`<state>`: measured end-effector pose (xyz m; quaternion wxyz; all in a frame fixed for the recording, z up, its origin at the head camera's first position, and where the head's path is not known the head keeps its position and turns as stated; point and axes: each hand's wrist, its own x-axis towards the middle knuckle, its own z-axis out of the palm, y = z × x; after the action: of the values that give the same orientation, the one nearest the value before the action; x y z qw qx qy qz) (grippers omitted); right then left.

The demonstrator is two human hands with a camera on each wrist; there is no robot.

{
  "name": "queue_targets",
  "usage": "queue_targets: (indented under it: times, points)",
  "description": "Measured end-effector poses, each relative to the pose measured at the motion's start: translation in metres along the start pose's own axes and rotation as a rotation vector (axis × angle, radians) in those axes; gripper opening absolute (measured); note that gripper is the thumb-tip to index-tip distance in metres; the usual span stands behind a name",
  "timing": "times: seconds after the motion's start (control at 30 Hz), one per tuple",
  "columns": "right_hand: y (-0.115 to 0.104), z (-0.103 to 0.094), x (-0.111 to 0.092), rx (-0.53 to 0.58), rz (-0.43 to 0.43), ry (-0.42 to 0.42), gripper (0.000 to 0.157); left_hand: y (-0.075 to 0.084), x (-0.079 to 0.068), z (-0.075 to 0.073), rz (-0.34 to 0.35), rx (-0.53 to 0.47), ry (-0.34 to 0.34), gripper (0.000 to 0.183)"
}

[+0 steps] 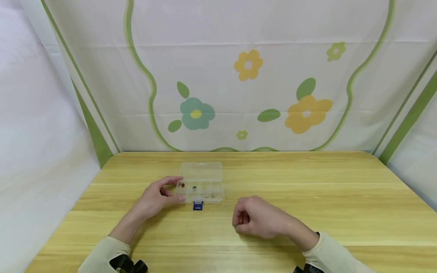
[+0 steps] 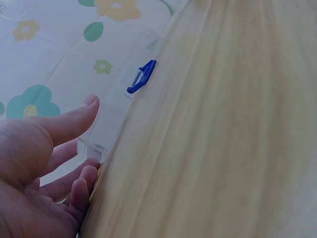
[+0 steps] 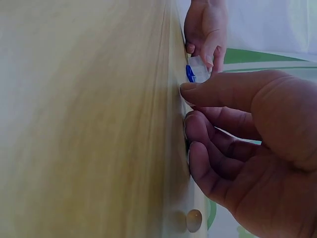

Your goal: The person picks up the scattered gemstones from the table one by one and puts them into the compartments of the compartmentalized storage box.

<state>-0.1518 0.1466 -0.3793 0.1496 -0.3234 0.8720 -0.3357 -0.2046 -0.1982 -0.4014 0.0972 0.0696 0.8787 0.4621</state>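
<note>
A clear plastic compartment box (image 1: 201,202) lies on the table with its lid (image 1: 201,171) folded back and a blue latch (image 1: 197,205) at the front. Inside are a dark red bead (image 1: 183,185), a green bead (image 1: 194,187) and pale small pieces (image 1: 206,195). My left hand (image 1: 155,199) grips the box's left end, thumb in front and fingers behind. To the right of the box, my right hand (image 1: 261,217) rests on the table, fingers curled and thumb near the index fingertip. Whether it pinches something is hidden.
A brownish round bead (image 3: 194,220) sits on the table beyond the right hand in the right wrist view. The wooden table (image 1: 324,189) ends at a white cloth backdrop (image 1: 222,83) with flower prints. Cloth walls stand at both sides.
</note>
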Motion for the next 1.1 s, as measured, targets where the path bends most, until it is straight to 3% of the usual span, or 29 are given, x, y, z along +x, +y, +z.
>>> queue_targets:
  times: [0.37, 0.63, 1.1]
  points:
    - [-0.0012, -0.0042, 0.0024, 0.067, 0.058, 0.065, 0.009, -0.0005, 0.0003, -0.0006, 0.002, 0.0, 0.0, 0.069]
    - [0.0022, -0.0051, 0.004, 0.098, 0.055, 0.151, 0.01, -0.0008, 0.0005, -0.0002, 0.006, -0.006, -0.005, 0.069]
    - [-0.0018, -0.0075, 0.0079, 0.114, 0.042, 0.231, 0.005, -0.0003, 0.0004, -0.0007, 0.006, -0.009, -0.008, 0.068]
